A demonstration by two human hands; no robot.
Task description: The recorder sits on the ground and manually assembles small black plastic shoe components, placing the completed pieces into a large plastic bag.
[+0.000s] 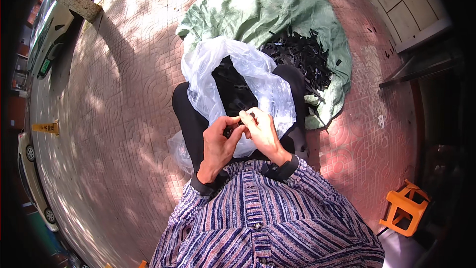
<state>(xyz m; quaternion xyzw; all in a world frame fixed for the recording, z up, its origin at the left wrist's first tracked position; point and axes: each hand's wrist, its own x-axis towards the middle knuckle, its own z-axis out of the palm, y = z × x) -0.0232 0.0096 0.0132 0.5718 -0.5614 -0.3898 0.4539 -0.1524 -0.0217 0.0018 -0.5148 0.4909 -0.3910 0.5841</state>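
My left hand (220,143) and my right hand (263,132) meet over the near rim of a clear plastic bag (201,77). Thumbs and fingers of both are pinched together around something small and dark, mostly covered by the fingertips, so its kind does not show. The bag stands open between my knees, with a heap of black pieces (230,84) inside. Beyond it to the right, a pile of black strip-like pieces (297,57) lies on a spread green woven sack (248,7).
Patterned red paving (144,94) surrounds me. An orange plastic stool (405,207) stands at lower right, near a dark doorway. A stone post (77,4) rises at upper left. Parked cars (47,34) line the left side, near a yellow sign (45,127).
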